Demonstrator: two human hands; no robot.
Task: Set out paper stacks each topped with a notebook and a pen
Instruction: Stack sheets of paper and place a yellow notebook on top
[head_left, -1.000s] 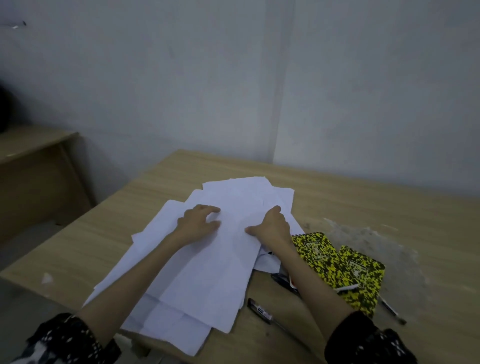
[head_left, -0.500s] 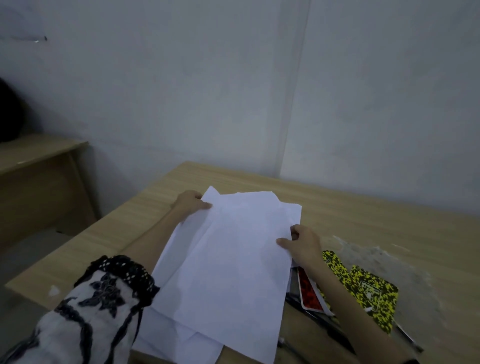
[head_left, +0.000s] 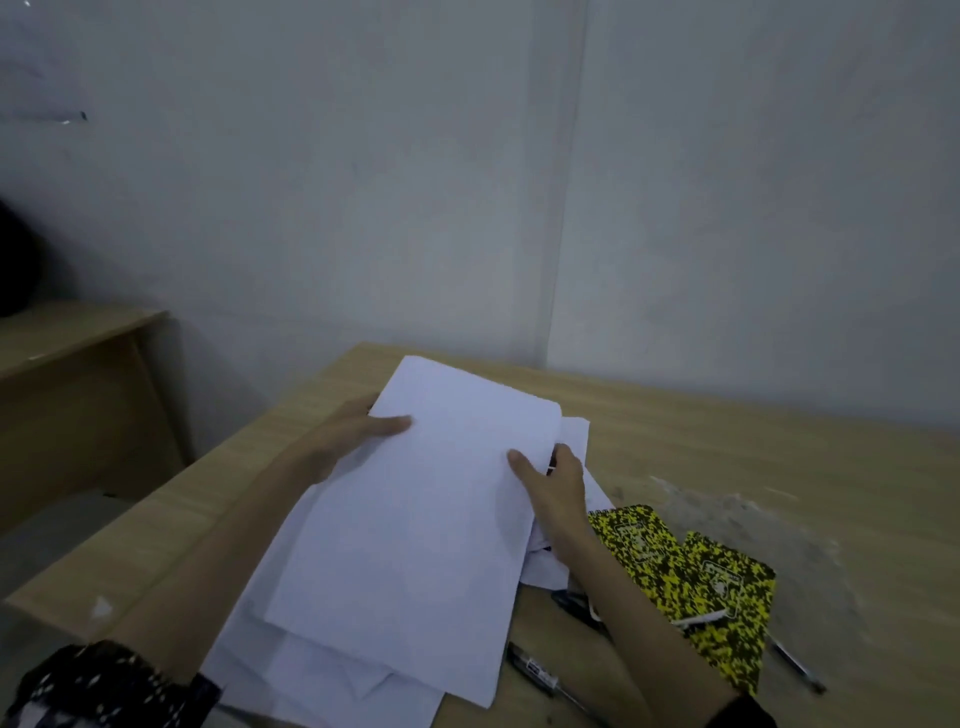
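Note:
A loose pile of white paper sheets (head_left: 415, 535) lies on the wooden table (head_left: 753, 457). My left hand (head_left: 353, 436) grips the pile's left edge, thumb on top. My right hand (head_left: 550, 483) grips its right edge, thumb on the top sheet. The far end of the top sheets is lifted and curls slightly. Two yellow-and-black speckled notebooks (head_left: 691, 577) lie overlapping to the right of my right forearm. A black pen (head_left: 535, 675) lies near the front edge below the paper. Another pen (head_left: 795, 665) pokes out from under the notebooks.
A scuffed, dusty patch (head_left: 737, 519) marks the table's right part. A second wooden desk (head_left: 78, 374) stands at the left against the grey wall, with a gap between it and this table. The table's left corner (head_left: 31, 597) is close to my left arm.
My hands went from pressing flat on the spread sheets to gripping their left and right edges. The sheets are now gathered into a narrower pile and raised at the far end.

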